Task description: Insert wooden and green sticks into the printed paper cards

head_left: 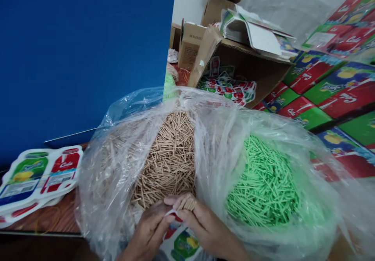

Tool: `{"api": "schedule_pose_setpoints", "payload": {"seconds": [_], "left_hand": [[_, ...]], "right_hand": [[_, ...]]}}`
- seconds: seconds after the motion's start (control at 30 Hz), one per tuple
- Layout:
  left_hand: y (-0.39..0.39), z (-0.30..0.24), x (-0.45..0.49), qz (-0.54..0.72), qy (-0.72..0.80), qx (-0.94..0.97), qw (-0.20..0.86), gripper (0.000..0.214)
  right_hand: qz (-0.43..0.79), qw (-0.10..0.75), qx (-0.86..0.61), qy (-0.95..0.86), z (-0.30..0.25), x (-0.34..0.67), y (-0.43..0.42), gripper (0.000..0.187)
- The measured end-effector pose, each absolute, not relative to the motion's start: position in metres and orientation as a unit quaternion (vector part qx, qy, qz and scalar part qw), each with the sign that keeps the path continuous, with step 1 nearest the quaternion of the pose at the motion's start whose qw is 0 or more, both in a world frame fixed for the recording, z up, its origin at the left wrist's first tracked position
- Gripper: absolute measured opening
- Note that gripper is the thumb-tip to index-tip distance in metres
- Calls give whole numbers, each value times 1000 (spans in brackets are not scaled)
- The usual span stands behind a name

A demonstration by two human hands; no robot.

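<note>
Right hand (202,224) pinches a small bundle of tan sticks (187,203) at the mouth of the printed pouch (180,241); left hand (149,229) grips the pouch's edge, fingers closed, just in front of the clear bag (117,163) of tan sticks, green ones alongside.

Two clear plastic bags are seen: one bag of tan sticks (170,155) and one bag of green sticks (263,183), the sticks far too many to be counted. Two hands, the left hand (148,233) and the right hand (202,224), are counted. Three cardboard boxes are made out behind.
</note>
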State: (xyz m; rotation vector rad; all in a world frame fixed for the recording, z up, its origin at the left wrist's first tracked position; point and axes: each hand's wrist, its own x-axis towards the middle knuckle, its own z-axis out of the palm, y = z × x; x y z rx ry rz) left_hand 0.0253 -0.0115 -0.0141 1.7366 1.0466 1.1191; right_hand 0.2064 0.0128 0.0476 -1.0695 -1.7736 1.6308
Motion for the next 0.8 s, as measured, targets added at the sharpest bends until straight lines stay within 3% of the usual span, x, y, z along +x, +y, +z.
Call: {"api": "schedule_pose_setpoints", "payload": {"seconds": [0.17,0.27,0.4,0.53,0.67,0.8], "left_hand": [[-10,-14,27,425,453,646,443,29],[-9,-13,27,440,442,642,445,31],[-7,-11,26,455,459,629,432,34],[-7,-13,24,464,467,626,417,30],[-8,-18,19,441,460,643,426,26],[-7,-23,17,447,526,507,516,28]], "right_hand": [[489,282,-446,-695,49,214,-3,60],[416,251,-403,-775,51,219,-6,66],[314,227,-382,-839,52,224,-4,61],[245,223,-385,-861,57,221,-1,36],[254,211,-422,-844,65,214,-1,19],[323,270,-487,-765,55,219,-11,28]]}}
